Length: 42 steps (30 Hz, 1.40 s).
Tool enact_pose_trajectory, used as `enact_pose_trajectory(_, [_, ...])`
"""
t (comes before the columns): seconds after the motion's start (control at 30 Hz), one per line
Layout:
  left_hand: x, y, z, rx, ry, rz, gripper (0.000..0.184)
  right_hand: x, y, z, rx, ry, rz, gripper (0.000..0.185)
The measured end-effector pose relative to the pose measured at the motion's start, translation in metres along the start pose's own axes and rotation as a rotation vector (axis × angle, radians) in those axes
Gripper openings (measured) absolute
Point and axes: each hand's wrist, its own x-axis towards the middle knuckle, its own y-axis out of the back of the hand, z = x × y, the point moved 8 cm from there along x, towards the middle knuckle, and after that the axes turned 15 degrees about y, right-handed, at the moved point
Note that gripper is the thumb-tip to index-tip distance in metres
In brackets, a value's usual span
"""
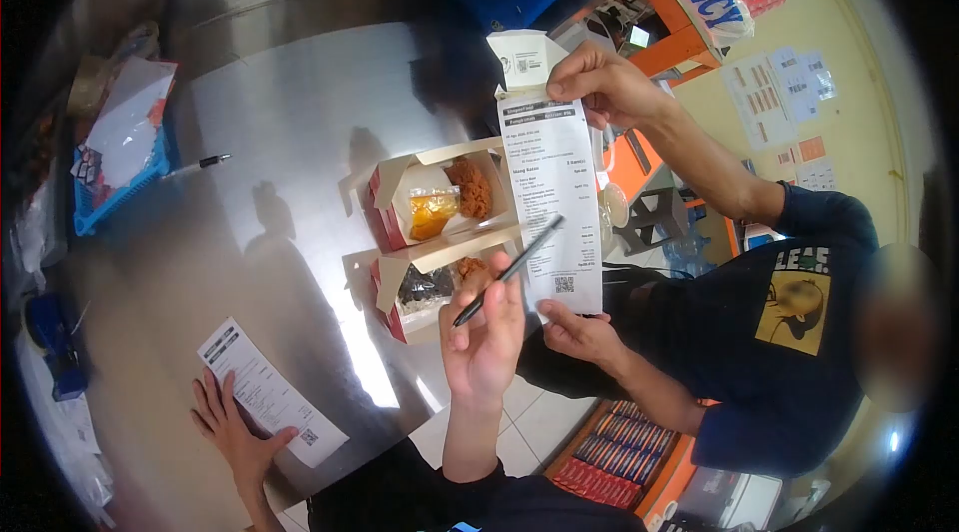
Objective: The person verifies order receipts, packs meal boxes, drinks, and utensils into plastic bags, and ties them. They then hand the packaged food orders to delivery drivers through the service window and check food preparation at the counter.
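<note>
My left hand (243,429) lies flat on the metal table, fingers spread, over the edge of a short printed receipt (268,397). Raised at the middle, my right hand (484,342) is closed around a black pen (531,252), its tip pointing up and right at a long printed receipt (549,182). A co-worker's two hands hold that receipt, one at the top and one at the bottom. Behind my right hand stand two open food boxes. The upper box (390,217) contains fried chicken (470,189) and a yellow packet (433,211); the lower box (392,297) is partly hidden.
A blue basket (125,194) with papers and a capped pen (215,160) are on the table (270,112). A blue tape dispenser (55,342) sits at the left edge. The co-worker (779,322) stands at the right, near a crate of small packets (619,447).
</note>
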Motion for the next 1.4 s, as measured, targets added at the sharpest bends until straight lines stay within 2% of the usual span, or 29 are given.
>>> enact_pose_trajectory(0.1, [0.000, 0.000, 0.000, -0.007, 0.000, -0.005, 0.115, -0.003, -0.010, -0.008, -0.128, 0.090, -0.080, 0.028])
enact_pose_trajectory(0.17, [-0.002, 0.000, 0.001, -0.008, -0.001, -0.007, 0.115, -0.007, -0.021, 0.004, -0.205, -0.084, -0.130, 0.030])
enact_pose_trajectory(0.2, [-0.001, 0.001, 0.001, -0.010, -0.001, -0.005, 0.115, -0.007, -0.021, 0.012, -0.110, -0.168, -0.108, 0.031])
enact_pose_trajectory(0.33, [0.000, 0.000, 0.003, 0.007, -0.013, -0.029, 0.116, 0.003, -0.027, 0.016, 0.026, -0.206, -0.062, 0.031])
enact_pose_trajectory(0.83, [0.000, 0.001, 0.001, 0.020, 0.019, -0.019, 0.114, 0.014, -0.029, 0.022, 0.169, -0.161, -0.035, 0.027])
enact_pose_trajectory(1.4, [0.001, 0.000, 0.000, 0.016, 0.032, -0.022, 0.117, 0.012, -0.020, 0.023, 0.164, -0.111, -0.071, 0.027])
